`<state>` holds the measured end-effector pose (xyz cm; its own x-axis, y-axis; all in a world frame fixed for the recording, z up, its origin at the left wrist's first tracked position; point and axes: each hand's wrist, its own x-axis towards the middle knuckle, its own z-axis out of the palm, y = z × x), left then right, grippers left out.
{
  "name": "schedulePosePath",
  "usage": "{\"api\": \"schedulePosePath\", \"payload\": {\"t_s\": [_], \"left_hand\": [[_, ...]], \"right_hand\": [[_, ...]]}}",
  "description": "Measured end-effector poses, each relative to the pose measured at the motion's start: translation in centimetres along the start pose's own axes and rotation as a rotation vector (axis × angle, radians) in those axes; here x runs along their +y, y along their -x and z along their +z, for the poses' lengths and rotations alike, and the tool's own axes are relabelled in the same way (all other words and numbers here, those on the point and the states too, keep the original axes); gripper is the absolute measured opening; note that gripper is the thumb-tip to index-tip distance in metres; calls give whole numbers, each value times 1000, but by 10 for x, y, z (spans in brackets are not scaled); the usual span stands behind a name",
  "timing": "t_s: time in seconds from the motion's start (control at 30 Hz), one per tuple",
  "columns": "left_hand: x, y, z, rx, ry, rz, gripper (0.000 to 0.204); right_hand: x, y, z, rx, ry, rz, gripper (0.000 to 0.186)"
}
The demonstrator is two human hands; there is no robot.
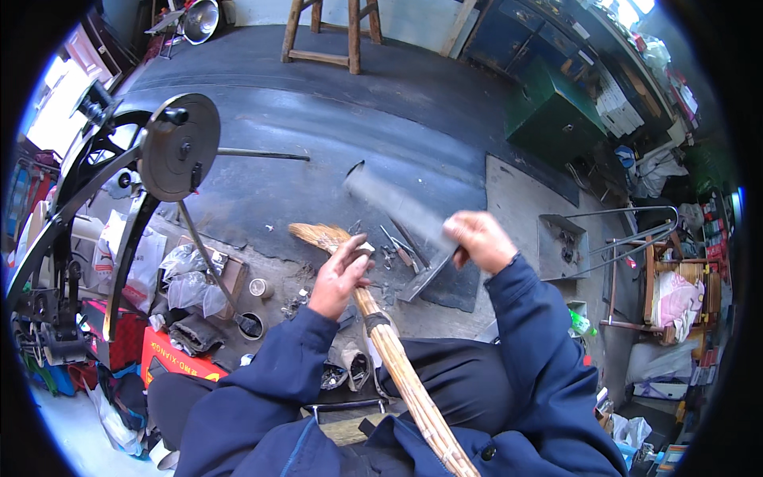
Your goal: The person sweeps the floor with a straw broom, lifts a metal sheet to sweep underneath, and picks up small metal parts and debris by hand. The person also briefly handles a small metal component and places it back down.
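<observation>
A straw broom (318, 235) lies slantwise across my lap, its bound-stalk handle (395, 350) running down to the lower edge. My left hand (340, 280) is over the broom just below its bristles, fingers apart and partly stretched. Whether its palm touches the stalks is hidden. At the right, my right hand (482, 241) is closed on one end of a long greyish strip (397, 204), smeared by motion, so its kind does not show. Close under that hand is a dark grey metal bar (427, 278). Several slim hand tools (401, 248) lie on the floor between my hands.
A black cast-iron machine with a round wheel (181, 147) stands at the left. Below it are bags, a small cup (260, 288) and a red box (176, 359). A metal dustpan (563, 246) and green cabinet (554, 111) are at the right; a wooden stool (354, 40) stands ahead.
</observation>
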<state>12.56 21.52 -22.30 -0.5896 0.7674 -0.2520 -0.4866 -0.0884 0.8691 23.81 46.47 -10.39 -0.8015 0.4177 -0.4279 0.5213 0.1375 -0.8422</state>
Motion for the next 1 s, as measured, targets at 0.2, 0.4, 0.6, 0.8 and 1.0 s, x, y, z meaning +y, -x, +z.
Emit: {"api": "schedulePosePath", "payload": {"t_s": [0.2,0.4,0.6,0.8,1.0], "left_hand": [[-14,51,8,23,-354,225,38],[-4,57,21,-96,-862,492,56],[-15,61,18,-164,-901,449,60],[-16,63,24,-150,-942,458,64],[-18,63,16,-126,-982,442,65]], "right_hand": [[36,15,-82,520,-405,-663,34],[295,-4,2,528,569,414,36],[183,-1,-84,551,-230,-353,28],[244,17,-46,405,29,295,23],[223,10,-39,579,-157,-141,23]]}}
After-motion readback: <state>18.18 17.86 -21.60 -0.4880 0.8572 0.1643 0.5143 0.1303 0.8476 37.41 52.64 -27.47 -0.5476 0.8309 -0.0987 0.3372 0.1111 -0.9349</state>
